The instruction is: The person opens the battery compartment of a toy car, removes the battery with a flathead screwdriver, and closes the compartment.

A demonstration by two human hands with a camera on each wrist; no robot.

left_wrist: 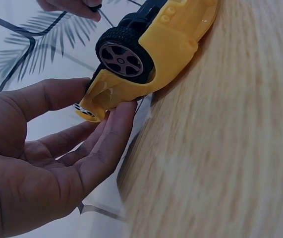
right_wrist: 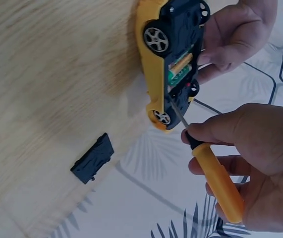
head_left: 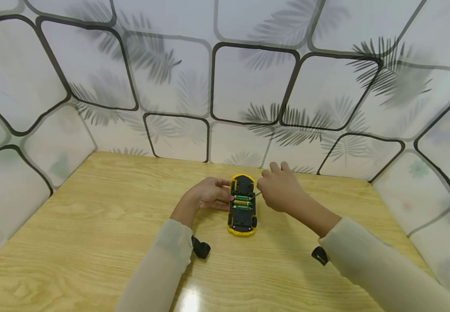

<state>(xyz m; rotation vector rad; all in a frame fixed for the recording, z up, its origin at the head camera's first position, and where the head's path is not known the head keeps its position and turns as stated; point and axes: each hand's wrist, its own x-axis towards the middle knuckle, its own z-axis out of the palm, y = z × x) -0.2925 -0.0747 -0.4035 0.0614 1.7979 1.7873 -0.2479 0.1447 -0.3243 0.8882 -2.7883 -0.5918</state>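
Note:
A yellow toy car lies wheels-up on the table, its black underside showing. Several green-and-gold batteries sit side by side in its uncovered compartment. My left hand grips the car's left side, thumb on the upper edge and fingers lower on the yellow body. From the other side, my right hand holds a screwdriver with an orange and black handle. Its thin metal tip is at the end of the battery compartment. The right wrist view also shows a black battery cover lying loose on the table.
The light wood-grain table runs back to a white wall covering with dark outlines and leaf prints. Similar panels close off both sides. Black straps hang at both wrists.

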